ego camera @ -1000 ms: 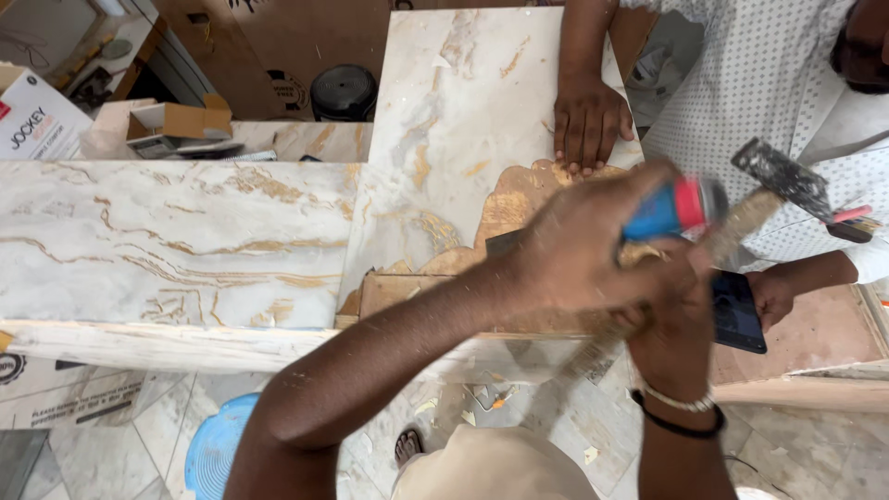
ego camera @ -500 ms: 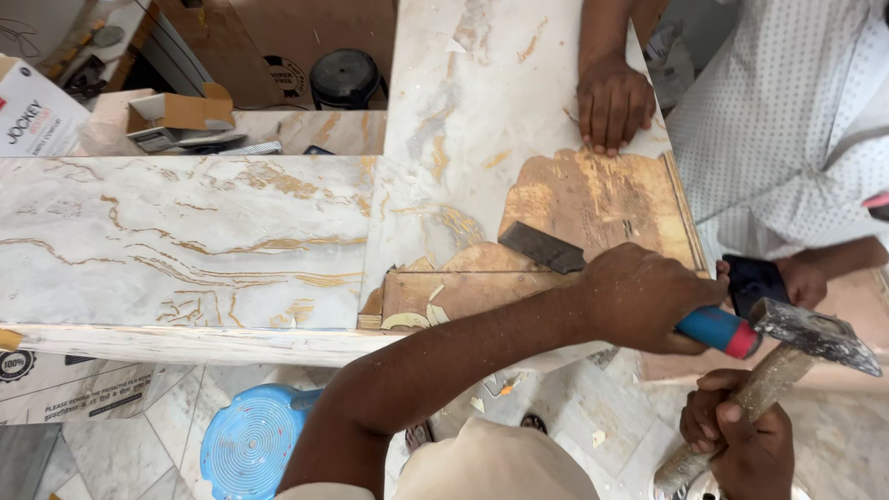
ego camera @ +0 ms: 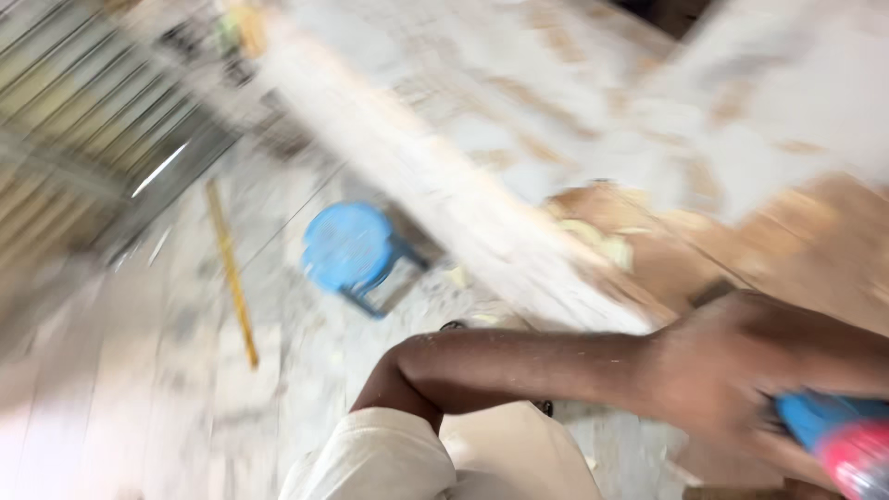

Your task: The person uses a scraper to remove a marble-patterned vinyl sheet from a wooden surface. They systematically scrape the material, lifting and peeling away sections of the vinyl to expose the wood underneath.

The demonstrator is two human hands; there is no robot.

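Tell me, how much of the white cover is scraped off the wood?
A patch of bare brown wood shows, so some is off. The left hand grips a blue-and-red tool handle near that patch. Most of the white marbled cover remains on, though the picture is blurry.

tool handle [ego camera: 838,435]: bright blue with a red end, blurred at the right edge of the view
left hand [ego camera: 732,366]: wrapped round the blue part of the handle
table [ego camera: 519,120]: white slab with tan and pale gold veining, smeared by motion
bare patch [ego camera: 732,241]: orange-brown, with pale yellow flakes along its left edge
stool [ego camera: 347,245]: bright blue seat, darker blue legs
long stick on the floor [ego camera: 231,273]: yellow-ochre
floor [ego camera: 139,389]: pale grey-white, speckled with light debris
sleeve [ego camera: 398,458]: cream white
grille at upper left [ego camera: 83,120]: grey and beige stripes
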